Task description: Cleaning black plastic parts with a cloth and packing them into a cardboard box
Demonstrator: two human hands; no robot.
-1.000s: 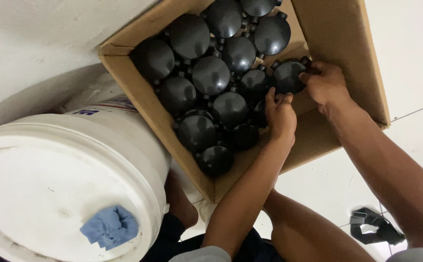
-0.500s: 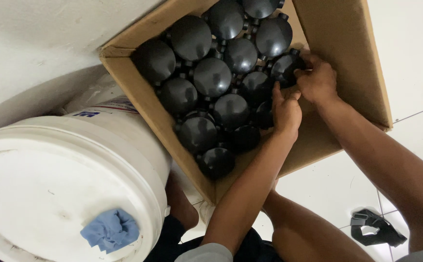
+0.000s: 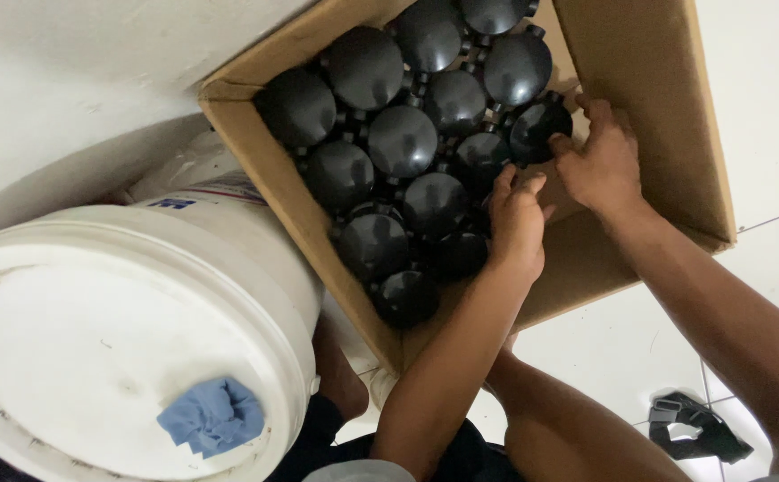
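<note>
White plastic, the lidded bucket [image 3: 130,339] with a blue rag [image 3: 213,417] stands nearest, just left of the cardboard box [image 3: 639,98]. Inside the box, black round domed parts [image 3: 403,138] fill most of the floor in tight rows; only its right side seems left to fill. There the left hand [image 3: 516,223] rests loosely open, and the right hand [image 3: 605,165] pinches one black part [image 3: 539,129] at the row's end.
</note>
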